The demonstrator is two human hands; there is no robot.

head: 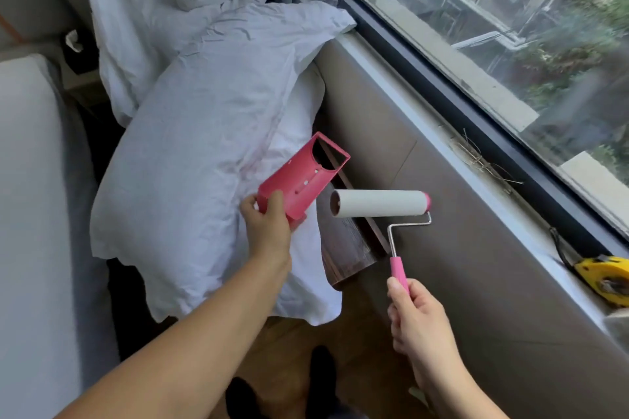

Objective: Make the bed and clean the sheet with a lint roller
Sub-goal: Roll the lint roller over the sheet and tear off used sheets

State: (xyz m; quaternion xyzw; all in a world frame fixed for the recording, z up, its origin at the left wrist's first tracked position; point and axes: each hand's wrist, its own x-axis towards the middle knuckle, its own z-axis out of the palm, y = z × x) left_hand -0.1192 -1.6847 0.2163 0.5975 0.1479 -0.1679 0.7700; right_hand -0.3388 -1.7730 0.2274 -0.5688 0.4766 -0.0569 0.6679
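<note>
1. Lint roller (379, 203) — white adhesive drum on a thin bent-wire frame with a pink handle. Held out in the air over the gap between the bedding and the padded ledge, touching nothing but the hand. Drum bare, cover off.
2. Right hand (413, 311) — fingers curled round the lower end of the pink handle; the drum points leftward, toward the cover.
3. Pink cover (301, 178) — hollow plastic sleeve, open end up and away. Gripped at its near end by the left hand (267, 230), thumb on top, fingers wrapped underneath. It hangs just beside the drum's free end, apart from it.
4. Pillow (204, 133) — white, creased, slumped against the ledge beside the window (510, 27); more crumpled bedding (153, 3) piled behind it.
5. Mattress (27, 197) — pale edge at far left, well apart from the roller.
6. Yellow tape measure (606, 277) — on the sill at right.
7. Handling note, judged — roller looks light and rigid; the wire neck may flex under pressure. Hold by the handle only: the drum is tacky and will snag soft, loose cloth, so the sheet likely wants pulling taut.
</note>
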